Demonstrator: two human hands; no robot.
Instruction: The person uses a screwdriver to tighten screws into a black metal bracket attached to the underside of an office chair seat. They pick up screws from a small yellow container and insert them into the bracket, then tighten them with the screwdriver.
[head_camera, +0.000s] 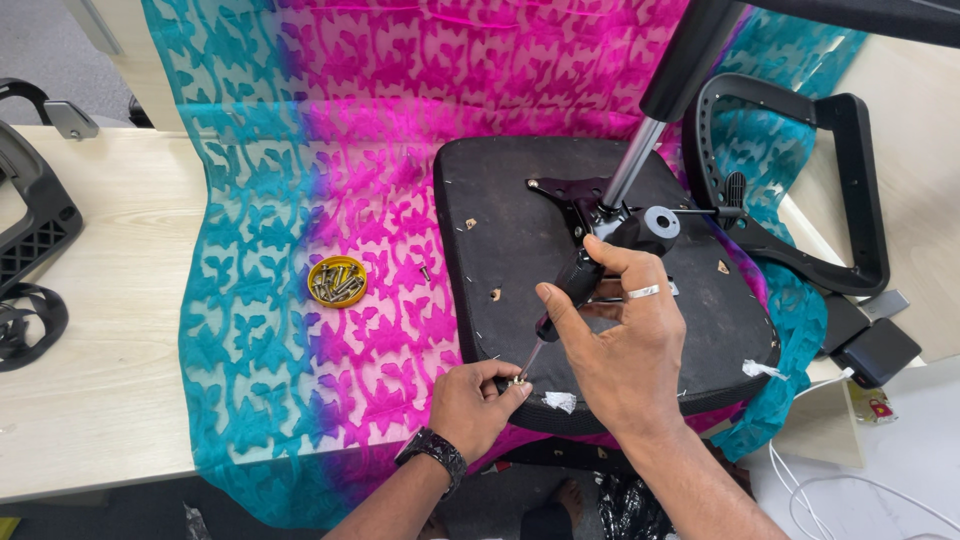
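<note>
— What's each hand doing?
— Right hand has a closed grip on the screwdriver; left hand pinches a screw at its tip, on the upturned chair seat.
— Spare screws?
— Yellow lid on the cloth-covered surface.

Matt black seat underside (rough fabric).

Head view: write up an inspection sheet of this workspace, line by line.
Surface: pale wooden table draped with pink and teal cloth.
Job's things: upturned black chair seat; screwdriver tip at a screw on its front edge.
Clutter: yellow dish of screws; loose black armrest.
Grippers: left hand steadies the screw; right hand grips the screwdriver.
Cables: white cables on the floor.
Surroundings: black chair parts at left.
</note>
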